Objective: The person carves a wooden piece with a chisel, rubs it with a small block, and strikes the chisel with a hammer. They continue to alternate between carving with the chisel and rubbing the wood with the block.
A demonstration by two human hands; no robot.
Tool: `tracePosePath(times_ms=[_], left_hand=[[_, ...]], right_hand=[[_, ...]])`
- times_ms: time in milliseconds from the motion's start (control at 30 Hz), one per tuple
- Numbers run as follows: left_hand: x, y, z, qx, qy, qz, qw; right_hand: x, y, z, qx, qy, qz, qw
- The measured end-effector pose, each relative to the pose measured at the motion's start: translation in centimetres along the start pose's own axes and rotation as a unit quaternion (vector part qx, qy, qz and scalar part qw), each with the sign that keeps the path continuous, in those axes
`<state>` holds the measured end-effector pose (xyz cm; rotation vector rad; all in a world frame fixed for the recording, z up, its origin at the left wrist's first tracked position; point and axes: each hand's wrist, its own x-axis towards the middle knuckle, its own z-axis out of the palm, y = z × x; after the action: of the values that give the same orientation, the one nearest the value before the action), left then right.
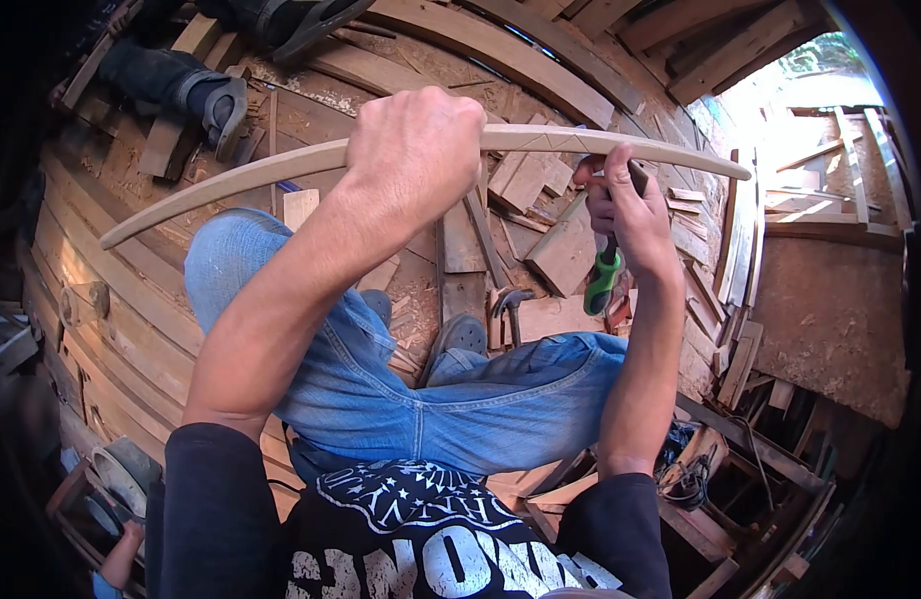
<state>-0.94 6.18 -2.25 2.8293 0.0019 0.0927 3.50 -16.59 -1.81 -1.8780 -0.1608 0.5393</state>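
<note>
A long, curved wooden strip (271,168) spans the view in front of me, with zigzag lines on its face right of the middle. My left hand (412,140) is wrapped in a fist around the strip left of those marks. Below the strip's right part, my right hand (628,215) is closed around a hand tool with a green and black handle (601,283). The handle hangs below the fingers and a dark part shows by the thumb; the hand covers the middle. The right thumb tip is right at the strip's lower edge.
Wood offcuts (568,250) and shavings litter the plank floor around my feet. A hammer (512,311) lies between my legs. Another person's shoe (224,115) shows at upper left, and someone's hand (129,542) at lower left. Cables (688,481) lie at lower right.
</note>
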Motion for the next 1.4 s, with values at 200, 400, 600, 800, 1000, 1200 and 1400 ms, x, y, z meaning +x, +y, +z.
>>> tracePosePath(times_ms=[200,400,600,800,1000,1200,1400], left_hand=[[-0.06,0.05,-0.08,-0.034,-0.009,0.006,0.999],[-0.04,0.12,-0.08,-0.031,-0.009,0.010,0.999],[-0.01,0.19,-0.03,-0.026,-0.015,0.010,1.000],[0.01,0.14,0.14,-0.025,-0.012,0.017,0.999],[-0.01,0.16,0.01,-0.026,-0.012,0.019,0.999],[-0.03,0.15,0.07,-0.022,-0.013,0.018,1.000],[-0.01,0.21,0.00,-0.033,-0.030,0.005,0.999]], right_hand=[[0.45,0.17,0.23,-0.051,0.092,-0.089,0.990],[0.34,-0.11,0.29,-0.060,0.120,-0.072,0.988],[0.38,0.06,0.10,-0.060,0.116,-0.073,0.989],[0.28,0.00,0.03,-0.057,0.109,-0.082,0.989],[0.24,-0.05,-0.07,-0.065,0.107,-0.075,0.989],[0.19,-0.03,-0.04,-0.071,0.108,-0.074,0.989],[0.31,0.18,-0.12,-0.070,0.102,-0.084,0.989]])
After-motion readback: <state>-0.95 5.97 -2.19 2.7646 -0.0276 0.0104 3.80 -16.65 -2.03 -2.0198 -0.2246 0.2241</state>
